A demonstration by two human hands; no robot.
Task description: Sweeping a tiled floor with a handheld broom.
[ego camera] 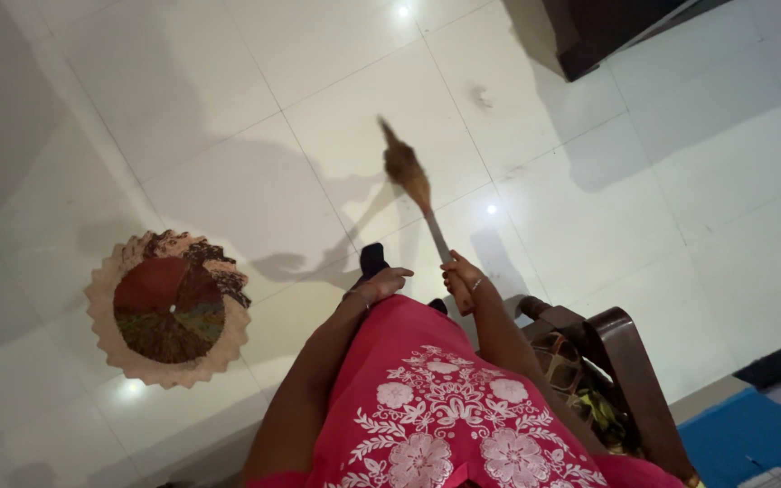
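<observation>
– Where's the broom?
– Out in front of the person. Its bristle end is blurred low over the white floor, and the handle slants back to the right hand.
– How is it gripped?
– The right hand is closed round the handle's end. The left hand lies curled at the pink dress; I cannot tell whether it grips the cloth or only rests there.
– So which step?
– It looks like mid-stroke in sweeping, with one hand.
– Anything near?
– A small dark speck lies beyond the bristles. A round patchwork mat is well to the left, a wooden chair just beside the right arm.
– What would another stroke call for?
– I'd judge a longer reach to get the speck, with the handle swung clear of the chair.
</observation>
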